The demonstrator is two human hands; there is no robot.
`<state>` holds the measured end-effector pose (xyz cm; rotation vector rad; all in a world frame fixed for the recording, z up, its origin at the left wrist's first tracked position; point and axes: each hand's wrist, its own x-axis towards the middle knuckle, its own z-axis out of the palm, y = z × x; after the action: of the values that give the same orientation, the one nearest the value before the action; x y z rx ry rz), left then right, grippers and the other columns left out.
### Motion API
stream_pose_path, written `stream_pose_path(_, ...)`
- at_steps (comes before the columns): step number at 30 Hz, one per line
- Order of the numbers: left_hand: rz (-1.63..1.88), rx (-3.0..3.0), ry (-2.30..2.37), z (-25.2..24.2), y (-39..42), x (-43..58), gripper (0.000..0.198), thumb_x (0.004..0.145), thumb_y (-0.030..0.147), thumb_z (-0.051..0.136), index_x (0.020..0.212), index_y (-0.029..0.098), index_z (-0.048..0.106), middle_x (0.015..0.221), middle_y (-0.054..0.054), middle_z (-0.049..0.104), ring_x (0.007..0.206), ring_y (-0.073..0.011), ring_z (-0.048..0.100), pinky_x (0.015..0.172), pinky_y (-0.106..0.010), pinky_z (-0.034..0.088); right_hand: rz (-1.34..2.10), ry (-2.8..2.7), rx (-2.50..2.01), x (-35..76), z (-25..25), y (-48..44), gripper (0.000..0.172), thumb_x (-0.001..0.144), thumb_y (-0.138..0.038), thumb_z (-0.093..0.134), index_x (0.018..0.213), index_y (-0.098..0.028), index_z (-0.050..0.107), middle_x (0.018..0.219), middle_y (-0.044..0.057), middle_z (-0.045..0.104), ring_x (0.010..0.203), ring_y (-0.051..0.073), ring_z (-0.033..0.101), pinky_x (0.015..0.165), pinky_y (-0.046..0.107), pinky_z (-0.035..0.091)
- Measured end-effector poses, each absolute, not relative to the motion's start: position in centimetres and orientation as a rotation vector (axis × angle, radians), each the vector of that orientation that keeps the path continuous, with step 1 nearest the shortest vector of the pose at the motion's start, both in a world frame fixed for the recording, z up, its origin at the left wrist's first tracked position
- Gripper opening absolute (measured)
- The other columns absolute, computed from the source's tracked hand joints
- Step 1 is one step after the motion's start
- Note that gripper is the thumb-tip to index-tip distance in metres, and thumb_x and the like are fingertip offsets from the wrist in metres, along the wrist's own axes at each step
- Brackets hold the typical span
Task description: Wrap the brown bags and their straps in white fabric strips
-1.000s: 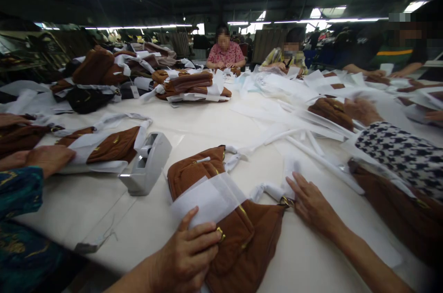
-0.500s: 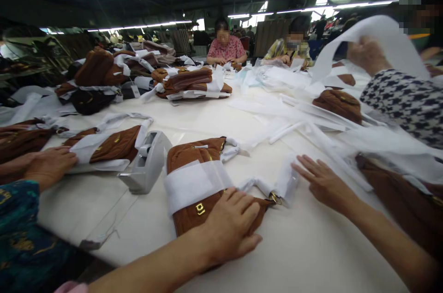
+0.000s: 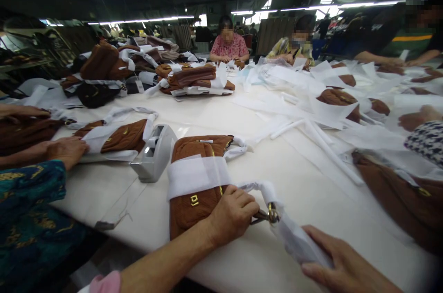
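A brown handbag [image 3: 187, 210] with gold fittings lies on the table before me, a white paper band [image 3: 194, 175] wrapped around its middle. My left hand [image 3: 231, 214] is closed on the bag's near right corner, beside a gold ring [image 3: 272, 213]. From that ring runs the bag strap [image 3: 301, 237], covered in white wrapping. My right hand [image 3: 341, 258] grips the strap's wrapped length at the lower right, thumb and fingers on either side of it. The other wrapped strap part [image 3: 237, 147] rests at the bag's far end.
A grey tape dispenser [image 3: 155, 154] stands left of the bag. A co-worker's hand [image 3: 67, 150] touches another brown bag [image 3: 124, 136]. Bags are piled [image 3: 194, 78] farther back. White paper sheets [image 3: 277, 76] and a large brown bag [image 3: 391, 196] lie to the right.
My right hand has come down toward me and taken hold of the wrapped strap, pulling it nearer. My left hand has closed on the bag's corner. The co-worker's arm at right has drawn back.
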<state>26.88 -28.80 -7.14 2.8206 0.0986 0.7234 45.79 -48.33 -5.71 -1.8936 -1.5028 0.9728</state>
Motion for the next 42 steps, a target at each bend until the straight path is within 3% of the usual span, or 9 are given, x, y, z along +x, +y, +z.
stream_pose_path(2,0.84,2.75,0.03,-8.0,-29.4,25.9,0.013,0.084,0.014,0.041,0.082,0.017,0.054,0.079,-0.001,0.06,0.071,-0.0116,0.055,0.07,-0.028,0.031,1.261,-1.221,-1.613,41.4,-6.8,-49.3,0.055,0.07,-0.057,0.057,0.116,-0.027,0.054,0.104,0.005,0.063,0.095,0.03,0.058,0.082,0.039,0.047)
stream_pose_path(4,0.888,2.694,0.007,-8.6,-30.0,25.3,0.014,0.084,0.014,0.041,0.085,0.017,0.055,0.079,-0.001,0.061,0.071,-0.0112,0.055,0.071,-0.028,0.032,1.44,-0.827,-1.395,37.7,-8.3,-49.2,0.062,0.073,-0.064,0.049,0.12,-0.025,0.051,0.102,0.007,0.063,0.091,0.029,0.06,0.077,0.042,0.049)
stream_pose_path(8,0.838,2.605,0.032,-8.6,-30.5,24.9,0.018,0.079,0.011,0.043,0.09,0.016,0.056,0.086,-0.004,0.062,0.08,-0.0142,0.057,0.076,-0.03,0.035,1.238,-0.295,-1.313,34.3,-10.2,-47.1,0.054,0.079,-0.056,0.05,0.124,-0.026,0.046,0.11,0.007,0.061,0.095,0.026,0.059,0.07,0.038,0.051)
stream_pose_path(13,0.714,2.419,0.004,-6.8,-30.7,23.7,0.035,0.074,0.014,0.045,0.107,0.016,0.056,0.112,-0.011,0.053,0.106,-0.0217,0.05,0.089,-0.037,0.039,0.964,-0.358,-1.16,34.9,-9.7,-44.2,0.038,0.081,-0.047,0.051,0.108,-0.02,0.058,0.113,0.007,0.06,0.109,0.025,0.051,0.093,0.04,0.041)
stream_pose_path(17,0.846,2.168,0.295,-4.8,-31.1,22.7,0.024,0.084,0.02,0.042,0.103,0.017,0.056,0.11,-0.009,0.052,0.1,-0.017,0.052,0.086,-0.031,0.045,0.81,-0.591,-1.345,34.6,-8.9,-43.2,0.033,0.081,-0.042,0.053,0.105,-0.02,0.058,0.104,0.005,0.063,0.093,0.023,0.058,0.08,0.032,0.048)
stream_pose_path(22,0.773,2.333,0.361,-2.8,-30.9,22.3,0.048,0.083,0.024,0.054,0.127,0.016,0.039,0.126,-0.012,0.044,0.112,-0.0193,0.047,0.095,-0.032,0.042,0.586,-0.857,-1.57,33.6,-9.1,-43.0,0.033,0.078,-0.038,0.054,0.106,-0.021,0.059,0.102,0.004,0.063,0.086,0.021,0.06,0.074,0.028,0.05)
stream_pose_path(32,1.059,2.603,0.29,-5.6,-30.7,21.1,0.022,0.082,0.027,0.057,0.101,0.017,0.057,0.102,-0.008,0.055,0.082,-0.0156,0.056,0.071,-0.027,0.05,1.101,-0.59,-1.328,33.4,-7.2,-42.7,0.048,0.084,-0.047,0.047,0.122,-0.018,0.051,0.12,0.007,0.056,0.108,0.024,0.052,0.09,0.032,0.044)
stream_pose_path(36,0.829,2.47,0.344,-5.1,-30.6,20.9,0.011,0.079,0.026,0.059,0.082,0.015,0.057,0.077,-0.003,0.052,0.07,-0.0124,0.051,0.062,-0.023,0.044,1.196,-0.636,-1.301,33.9,-7.4,-42.7,0.049,0.079,-0.041,0.059,0.123,-0.021,0.051,0.123,0.005,0.054,0.112,0.024,0.049,0.094,0.033,0.042)
stream_pose_path(42,0.454,2.191,0.474,-3.0,-29.9,21.0,0.013,0.072,0.018,0.066,0.077,0.015,0.055,0.074,0.002,0.046,0.064,-0.0089,0.044,0.057,-0.019,0.036,1.037,-0.832,-1.485,34.1,-7.9,-43.0,0.051,0.078,-0.038,0.06,0.124,-0.02,0.05,0.121,0.006,0.055,0.11,0.024,0.052,0.09,0.033,0.046)
